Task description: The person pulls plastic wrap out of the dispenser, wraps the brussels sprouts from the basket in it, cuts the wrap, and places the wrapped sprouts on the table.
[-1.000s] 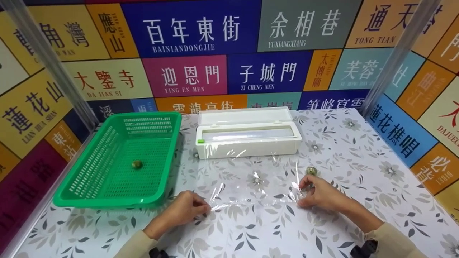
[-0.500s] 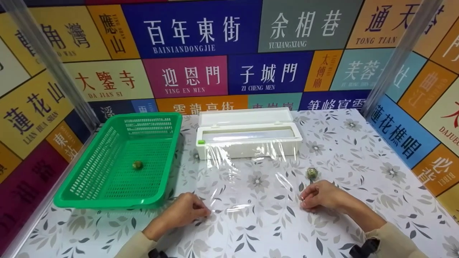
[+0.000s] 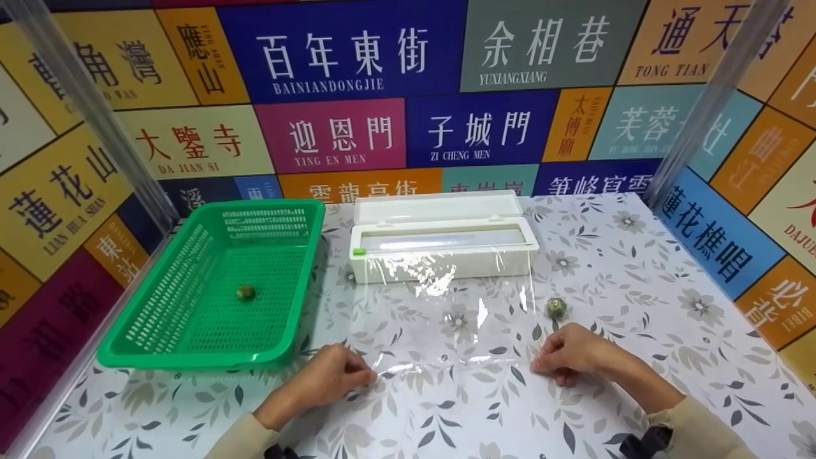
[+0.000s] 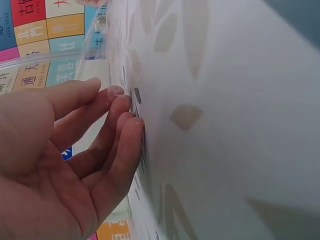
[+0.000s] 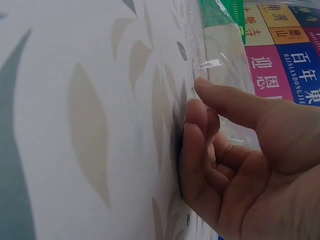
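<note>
A sheet of clear cling film (image 3: 482, 313) stretches forward from the white cling film dispenser (image 3: 446, 264), low over the patterned tabletop. In the head view my left hand (image 3: 335, 375) pinches the sheet's near left corner. My right hand (image 3: 574, 350) grips the near right corner between thumb and fingers. Both hands rest close against the table; the left wrist view shows film at the left index fingertip (image 4: 115, 92). Just beyond the right hand sits a small round greenish-brown ball (image 3: 556, 308), outside the film's right edge.
A green plastic basket (image 3: 290, 331) stands at the left with a similar small ball (image 3: 245, 292) inside. The dispenser's lid (image 3: 440, 207) is raised at the back, and a green slider (image 3: 359, 252) sits at its left end. Sign-patterned walls (image 3: 344, 134) enclose the table.
The right hand has shifted slightly toward me and to the right, away from the ball. The film sagged, then drew tauter between the hands. The left hand has barely moved.
</note>
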Available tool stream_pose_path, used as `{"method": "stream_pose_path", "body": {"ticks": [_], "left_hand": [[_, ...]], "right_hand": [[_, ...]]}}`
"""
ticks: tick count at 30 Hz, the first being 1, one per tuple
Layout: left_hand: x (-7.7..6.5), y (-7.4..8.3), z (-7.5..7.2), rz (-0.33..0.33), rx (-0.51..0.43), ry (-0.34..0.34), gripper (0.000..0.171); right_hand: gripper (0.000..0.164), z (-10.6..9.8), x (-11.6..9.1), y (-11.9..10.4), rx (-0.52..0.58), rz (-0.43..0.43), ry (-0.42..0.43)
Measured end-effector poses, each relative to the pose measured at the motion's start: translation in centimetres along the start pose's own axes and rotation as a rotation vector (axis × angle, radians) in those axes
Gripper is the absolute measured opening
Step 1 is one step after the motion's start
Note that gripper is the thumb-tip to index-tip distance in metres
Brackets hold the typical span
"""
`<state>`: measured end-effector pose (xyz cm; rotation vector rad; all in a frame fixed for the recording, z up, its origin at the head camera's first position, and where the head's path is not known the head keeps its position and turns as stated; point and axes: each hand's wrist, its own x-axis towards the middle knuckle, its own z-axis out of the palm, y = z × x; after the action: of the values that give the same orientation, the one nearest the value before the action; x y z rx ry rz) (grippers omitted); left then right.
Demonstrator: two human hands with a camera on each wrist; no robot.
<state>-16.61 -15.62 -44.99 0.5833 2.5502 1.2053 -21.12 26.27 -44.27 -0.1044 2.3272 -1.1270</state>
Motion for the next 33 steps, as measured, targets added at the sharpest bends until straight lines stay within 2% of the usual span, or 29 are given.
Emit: {"method": "stream_pose_path", "body": {"ticks": [5, 9, 14, 19, 22, 25, 28, 33], "left_hand": [[-0.6, 1.0, -0.2, -0.020, 0.014, 0.004, 0.015], [-1.1, 2.8, -1.1, -0.039, 0.025, 0.035, 0.017], [-1.9, 5.2, -3.7, -0.065, -0.012, 0.128, 0.019], [-2.7, 6.4, -7.5, -0.131, -0.054, 0.243, 0.022], [-2.9, 6.4, -9.8, -0.153, -0.040, 0.315, 0.023], [-2.8, 5.6, -12.0, -0.135, -0.020, 0.359, 0.027], [-2.5, 4.6, -13.8, -0.126, -0.025, 0.374, 0.031], [-2.1, 2.7, -16.3, -0.115, -0.088, 0.366, 0.041]], "right_hand": [[0.023, 0.3, 0.2, -0.2, -0.031, 0.009, 0.018], [0.025, 0.4, 0.6, -0.3, -0.034, 0.031, 0.038], [0.027, 0.4, 0.8, -0.5, -0.036, 0.045, 0.051], [0.027, 0.4, 0.8, -0.6, -0.030, 0.021, 0.039], [0.026, 0.4, 0.7, -0.6, -0.027, 0.007, 0.035], [0.025, 0.3, 0.7, -0.5, -0.027, -0.005, 0.032], [0.024, 0.3, 0.7, -0.3, -0.023, -0.011, 0.025], [0.023, 0.4, 0.8, -0.1, 0.005, -0.011, 0.018]]}}
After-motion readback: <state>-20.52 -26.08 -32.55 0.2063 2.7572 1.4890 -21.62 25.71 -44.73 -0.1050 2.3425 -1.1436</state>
